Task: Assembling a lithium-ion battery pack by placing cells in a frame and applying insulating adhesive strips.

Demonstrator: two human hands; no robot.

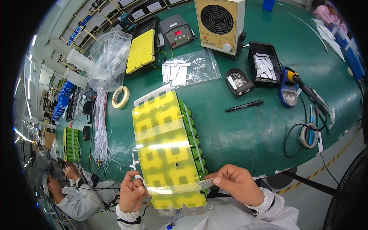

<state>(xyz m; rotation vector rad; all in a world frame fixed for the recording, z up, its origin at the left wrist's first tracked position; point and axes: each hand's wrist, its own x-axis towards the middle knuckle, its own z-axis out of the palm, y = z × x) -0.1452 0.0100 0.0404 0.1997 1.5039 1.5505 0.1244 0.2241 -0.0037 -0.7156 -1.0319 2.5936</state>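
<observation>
A battery pack [165, 149] lies at the table's near edge, its top covered by yellow sheet under a clear film. Green cylindrical cells [196, 142] show along its right side. One band of clear, striped tape [160, 129] crosses the upper part. Another strip of tape [176, 188] runs across the near end. My right hand [237, 184] pinches that strip's right end just beyond the pack's edge. At the left edge, my left hand [131, 191] is closed, thumb and fingers at the strip's other end; the exact grip is partly hidden.
Behind the pack are a tape roll [120, 97], a bag of white strips [191, 69], a marker [244, 105] and a fan unit [218, 27]. A soldering iron [303, 82] stands right, its cable looping near another tape roll [309, 136]. A co-worker [82, 195] sits left.
</observation>
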